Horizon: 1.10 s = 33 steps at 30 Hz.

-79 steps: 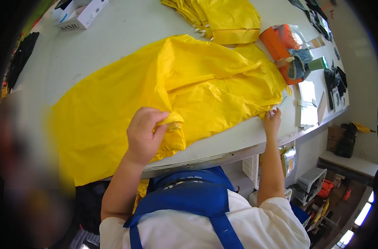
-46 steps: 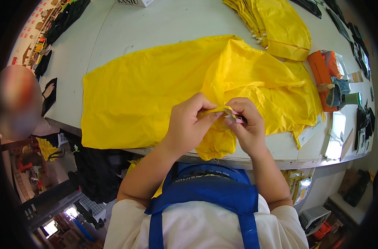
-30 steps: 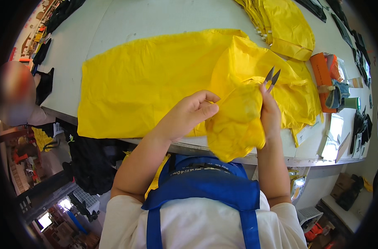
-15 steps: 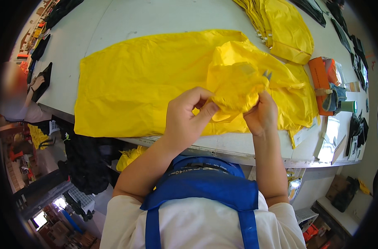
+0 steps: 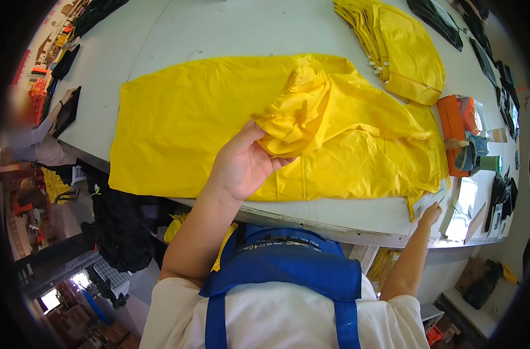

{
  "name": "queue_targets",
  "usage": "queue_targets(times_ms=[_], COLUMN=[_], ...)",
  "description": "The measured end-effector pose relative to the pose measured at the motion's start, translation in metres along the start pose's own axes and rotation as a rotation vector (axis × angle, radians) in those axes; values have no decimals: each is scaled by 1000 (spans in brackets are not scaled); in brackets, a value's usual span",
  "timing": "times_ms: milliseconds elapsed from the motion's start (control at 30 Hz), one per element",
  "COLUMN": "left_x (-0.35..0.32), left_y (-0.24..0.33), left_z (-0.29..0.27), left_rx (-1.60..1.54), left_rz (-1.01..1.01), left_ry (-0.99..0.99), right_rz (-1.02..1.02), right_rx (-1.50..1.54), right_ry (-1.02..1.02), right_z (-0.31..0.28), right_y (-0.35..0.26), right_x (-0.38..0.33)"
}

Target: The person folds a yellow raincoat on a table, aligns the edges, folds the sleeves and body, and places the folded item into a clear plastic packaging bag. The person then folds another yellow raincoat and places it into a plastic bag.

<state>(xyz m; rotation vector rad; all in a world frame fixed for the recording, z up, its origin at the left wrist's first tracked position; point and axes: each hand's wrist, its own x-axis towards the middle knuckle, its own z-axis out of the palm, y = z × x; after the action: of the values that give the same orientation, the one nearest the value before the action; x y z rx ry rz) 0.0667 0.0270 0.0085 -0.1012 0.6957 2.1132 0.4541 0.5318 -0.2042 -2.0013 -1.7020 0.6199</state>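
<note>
A large yellow garment of thin, smooth cloth lies spread across the white worktable. My left hand grips its gathered, ruffled part, thumb on the near side, and lifts it above the rest. Some of the left fingers are hidden under the cloth. My right hand is at the table's near right edge, beside a white paper and the garment's lower right corner. Its fingers are closed, small in the picture, and what is in them does not show clearly.
A stack of folded yellow pieces lies at the far right. Nearer are an orange box and a green-lidded container. Dark flat pieces line the far right. At the left, another person's arm reaches onto a black item.
My right hand has left the gathered cloth and moved right and nearer, to the table edge. The grey-tipped tool seen beside it earlier no longer shows. My left hand still holds the cloth, slightly more left.
</note>
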Motion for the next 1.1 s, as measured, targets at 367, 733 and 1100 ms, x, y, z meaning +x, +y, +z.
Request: queue_targets(times_ms=[367,733,1100], left_x=[8,-22,47], left_y=[-18,-36,112], left_z=[5,25,-161], left_rx=[635,1574,1910], left_rz=[31,717,631], left_ry=[-192,-278,348], right_rz=[162,-604,-1243], right_rx=[1274,737,-372], right_ry=[-1782,-923,-492], right_z=[9,53,174], right_y=[-271,-307,-302], right_x=[-325,-374,-243])
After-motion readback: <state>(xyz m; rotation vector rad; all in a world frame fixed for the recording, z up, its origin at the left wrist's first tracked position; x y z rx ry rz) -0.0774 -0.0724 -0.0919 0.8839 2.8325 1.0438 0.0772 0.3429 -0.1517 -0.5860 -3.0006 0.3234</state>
